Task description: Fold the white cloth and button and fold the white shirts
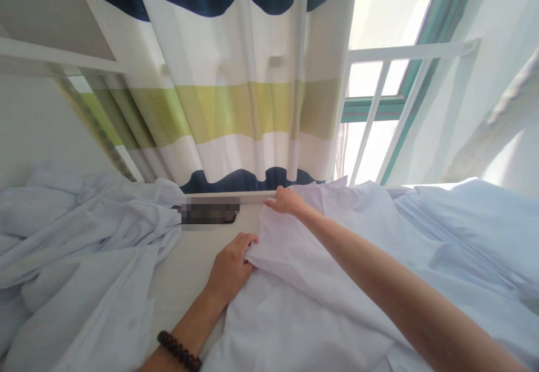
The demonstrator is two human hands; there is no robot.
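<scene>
A white garment (pixel 295 287) of thin cloth, perhaps a coat or shirt, lies spread in front of me with soft folds. My left hand (pixel 233 262), with a dark beaded bracelet (pixel 179 350) on its wrist, pinches the garment's left edge. Farther up, near the back ledge, my right hand (pixel 284 200) is closed on the upper left corner of the same garment, and that forearm crosses over the cloth. Left of my hands, a dark flat object (pixel 208 213), partly pixelated, rests on the pale surface.
Crumpled white cloth (pixel 84 248) with a button showing is heaped at left. Folded white garments (pixel 475 231) lie at right. Behind stand a white ledge (pixel 250 196), a striped curtain (pixel 236 108), white railings (pixel 412 53) and a green-framed window (pixel 374 105).
</scene>
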